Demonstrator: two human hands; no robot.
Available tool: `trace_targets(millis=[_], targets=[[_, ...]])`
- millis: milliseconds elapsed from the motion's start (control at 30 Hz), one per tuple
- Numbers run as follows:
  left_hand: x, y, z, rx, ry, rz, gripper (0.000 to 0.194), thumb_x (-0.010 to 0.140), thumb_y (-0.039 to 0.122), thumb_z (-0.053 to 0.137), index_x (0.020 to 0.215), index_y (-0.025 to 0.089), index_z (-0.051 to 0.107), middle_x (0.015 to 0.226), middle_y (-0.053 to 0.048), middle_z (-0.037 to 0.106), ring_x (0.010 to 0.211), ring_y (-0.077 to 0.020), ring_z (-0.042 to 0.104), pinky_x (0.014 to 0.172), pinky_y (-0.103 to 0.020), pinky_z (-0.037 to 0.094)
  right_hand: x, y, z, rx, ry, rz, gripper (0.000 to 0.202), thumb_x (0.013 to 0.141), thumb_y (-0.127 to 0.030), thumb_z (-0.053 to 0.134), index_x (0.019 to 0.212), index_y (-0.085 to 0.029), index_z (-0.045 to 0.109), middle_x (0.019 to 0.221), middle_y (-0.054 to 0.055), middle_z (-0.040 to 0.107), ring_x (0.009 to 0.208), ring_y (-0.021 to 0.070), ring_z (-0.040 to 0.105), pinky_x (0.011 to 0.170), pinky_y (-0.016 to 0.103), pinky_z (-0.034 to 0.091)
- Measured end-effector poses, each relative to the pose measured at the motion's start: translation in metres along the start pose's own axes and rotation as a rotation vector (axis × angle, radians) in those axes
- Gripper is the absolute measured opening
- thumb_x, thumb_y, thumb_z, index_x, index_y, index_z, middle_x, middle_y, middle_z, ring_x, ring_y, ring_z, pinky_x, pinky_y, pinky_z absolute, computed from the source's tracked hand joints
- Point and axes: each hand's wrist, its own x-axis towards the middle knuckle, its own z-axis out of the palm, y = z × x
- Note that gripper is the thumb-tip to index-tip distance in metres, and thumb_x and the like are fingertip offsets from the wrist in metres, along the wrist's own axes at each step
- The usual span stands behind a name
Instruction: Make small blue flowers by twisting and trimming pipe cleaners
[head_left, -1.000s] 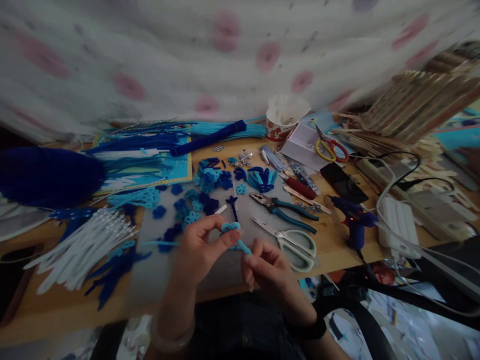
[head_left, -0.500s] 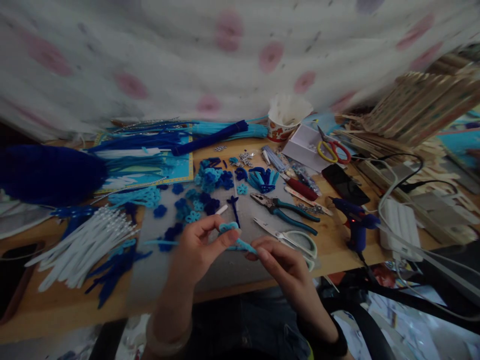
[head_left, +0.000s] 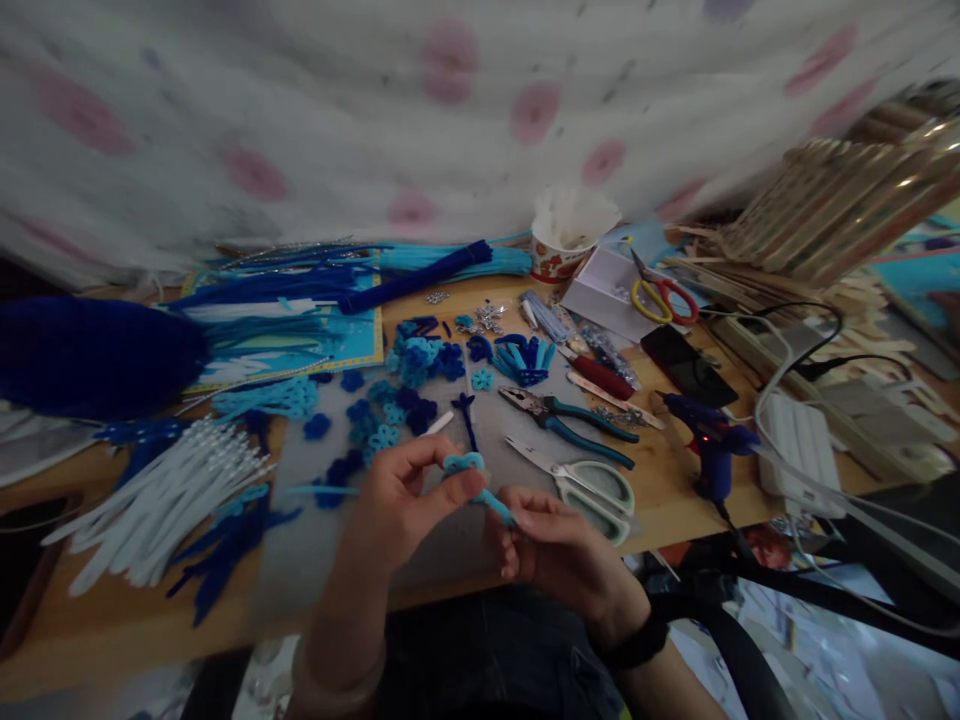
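My left hand [head_left: 409, 500] pinches the looped end of a light blue fuzzy stem [head_left: 465, 462] between thumb and fingers. The stem slants down to the right, and my right hand [head_left: 551, 545] grips its other end, thumb on top and lower fingers curled. Both hands are above the front part of a grey mat [head_left: 442, 550]. Beyond them lie a dark blue stem piece [head_left: 466, 420], a small light blue flower [head_left: 482, 379] and a heap of blue flowers [head_left: 416, 360]. Green-handled scissors [head_left: 592, 490] are just beyond my right hand.
Teal-handled pliers [head_left: 577, 420], a blue glue gun [head_left: 709, 435] with a red light, a phone [head_left: 688, 365] and a white power strip [head_left: 802, 460] with cables lie right. White stems [head_left: 161, 500] spread left. A paper cup [head_left: 559, 250] and white box [head_left: 615, 290] stand behind.
My right hand has turned and opened its lower fingers somewhat, still gripping the stem's end. My left hand keeps the looped end, which has shifted slightly right. The view has moved a little.
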Motion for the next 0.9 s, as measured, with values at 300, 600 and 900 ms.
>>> trace_targets(millis=[300,600,900], targets=[[0.01,0.001,0.004,-0.052,-0.086,-0.104,0.032,0.069,0.042,0.086,0.059,0.019,0.068,0.059,0.001,0.058,0.059,-0.0139,0.049,0.057,-0.026,0.042,0.005,-0.001,-0.007,-0.278,-0.028,0.046,0.043,0.061,-0.048,0.094,0.078,-0.015,0.072,0.063,-0.005,0.061,0.049,0.0064,0.052,0.049,0.019,0.047],[0.015,-0.015,0.009,0.149,0.17,-0.017,0.028,0.076,0.034,0.077,0.057,0.02,0.061,0.058,0.004,0.054,0.061,-0.0136,0.047,0.061,-0.026,0.038,-0.002,-0.013,0.008,-1.016,0.356,-0.594,0.016,0.083,-0.024,0.079,0.069,-0.02,0.073,0.068,-0.001,0.064,0.067,0.0149,0.057,0.064,0.029,0.042],[0.018,-0.012,0.019,0.069,0.159,-0.03,0.032,0.075,0.038,0.078,0.057,0.02,0.059,0.059,0.002,0.054,0.061,-0.0144,0.049,0.062,-0.026,0.04,-0.004,-0.001,0.006,-1.304,0.534,-1.004,0.008,0.086,-0.018,0.072,0.081,-0.022,0.077,0.07,0.004,0.072,0.065,0.0185,0.065,0.062,0.031,0.051]])
